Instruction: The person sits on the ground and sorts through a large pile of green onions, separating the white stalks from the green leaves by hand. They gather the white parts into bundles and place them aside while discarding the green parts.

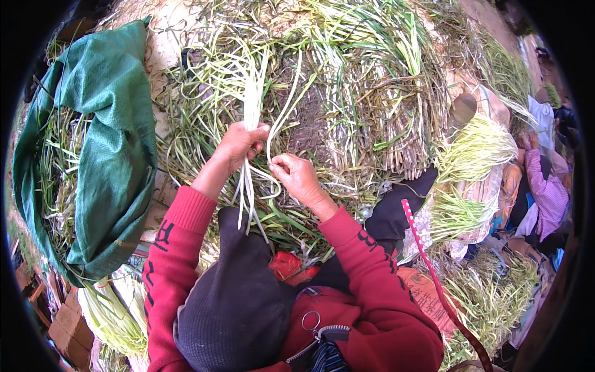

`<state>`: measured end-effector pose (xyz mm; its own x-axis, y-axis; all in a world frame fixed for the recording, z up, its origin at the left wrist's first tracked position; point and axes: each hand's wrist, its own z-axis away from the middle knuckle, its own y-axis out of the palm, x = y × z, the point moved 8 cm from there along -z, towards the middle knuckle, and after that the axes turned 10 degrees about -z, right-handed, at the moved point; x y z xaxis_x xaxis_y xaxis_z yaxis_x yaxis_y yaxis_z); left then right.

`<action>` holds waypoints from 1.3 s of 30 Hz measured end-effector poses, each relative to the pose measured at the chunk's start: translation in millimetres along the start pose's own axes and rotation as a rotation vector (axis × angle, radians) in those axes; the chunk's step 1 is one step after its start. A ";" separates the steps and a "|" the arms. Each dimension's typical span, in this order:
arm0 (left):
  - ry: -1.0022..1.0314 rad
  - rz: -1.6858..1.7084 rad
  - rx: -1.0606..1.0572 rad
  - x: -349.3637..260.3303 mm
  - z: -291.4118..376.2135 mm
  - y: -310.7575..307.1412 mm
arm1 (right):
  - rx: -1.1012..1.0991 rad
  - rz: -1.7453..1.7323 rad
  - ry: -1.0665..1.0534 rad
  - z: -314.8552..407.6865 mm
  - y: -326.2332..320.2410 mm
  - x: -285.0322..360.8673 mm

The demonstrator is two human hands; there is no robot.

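My left hand (238, 143) is closed around a small bunch of pale blanched chives (252, 104). The yellowish leaf ends fan out on the far side, and several white stalks hang below the fist toward my lap. Just to the right, my right hand (297, 176) pinches a long pale chive leaf (280, 120) between thumb and fingertips. That leaf rises in a curve beyond the hand, and another pale length loops between both hands. Under them spreads a heap of loose green and withered chive leaves (209, 135).
A green woven sack (116, 153) of leaves stands at left, with pale chive bundles (109, 316) below it. More sorted bundles (476, 149) lie at right. A red polka-dotted strap (425, 260) runs beside my right arm. Another person (546, 190) sits at far right.
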<state>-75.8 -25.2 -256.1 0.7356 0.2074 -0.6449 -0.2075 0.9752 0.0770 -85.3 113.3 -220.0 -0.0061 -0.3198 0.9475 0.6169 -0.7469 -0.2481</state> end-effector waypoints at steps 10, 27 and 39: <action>0.160 -0.122 0.001 -14.6 7.3 9.4 | -0.203 -0.781 0.211 -58.7 -11.5 -22.5; 0.343 0.192 -0.145 -40.5 37.2 -24.5 | -0.261 0.279 -0.140 2.6 -106.8 -6.6; 0.385 0.498 -0.132 -58.3 64.5 -4.1 | 0.251 -0.232 -0.008 5.8 -14.1 43.6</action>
<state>-76.3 -36.3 -169.8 0.2519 0.5663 -0.7848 -0.5603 0.7465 0.3588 -89.7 113.3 -174.0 -0.1641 -0.1528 0.9745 0.7744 -0.6319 0.0313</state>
